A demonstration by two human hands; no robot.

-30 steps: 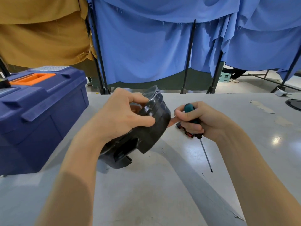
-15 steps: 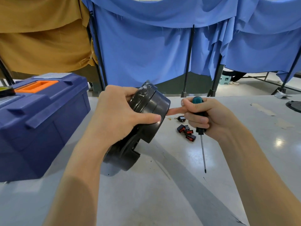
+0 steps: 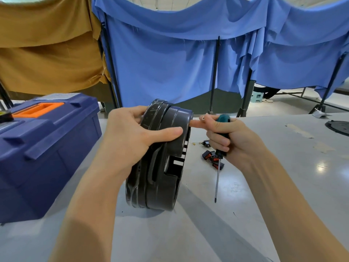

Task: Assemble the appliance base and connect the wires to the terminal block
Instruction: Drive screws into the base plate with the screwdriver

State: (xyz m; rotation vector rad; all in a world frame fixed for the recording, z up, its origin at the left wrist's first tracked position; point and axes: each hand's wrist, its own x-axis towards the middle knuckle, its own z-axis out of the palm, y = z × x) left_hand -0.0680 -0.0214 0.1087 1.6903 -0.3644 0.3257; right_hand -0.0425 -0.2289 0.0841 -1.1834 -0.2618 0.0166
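The round black appliance base (image 3: 160, 167) stands on edge on the grey table (image 3: 188, 233), its lower rim touching the surface. My left hand (image 3: 132, 140) grips its upper part, thumb across the outer face. My right hand (image 3: 226, 137) holds a screwdriver with a teal handle (image 3: 222, 120); its shaft (image 3: 217, 178) points down toward the table. The right index finger reaches out to the base's top edge, and a small silvery part (image 3: 203, 118) sits at the fingertips. Small black and red switch-like parts (image 3: 209, 156) lie on the table behind the right hand.
A blue toolbox (image 3: 43, 148) with an orange handle stands at the left, close to the base. A thin wire piece (image 3: 196, 143) lies near the small parts. A black round object (image 3: 338, 125) sits at the table's far right edge. Blue and tan curtains hang behind.
The base has been tipped from leaning flat-ish to standing upright on its rim. Both hands rose with it; the right hand keeps the screwdriver and its index finger stays at the base's edge.
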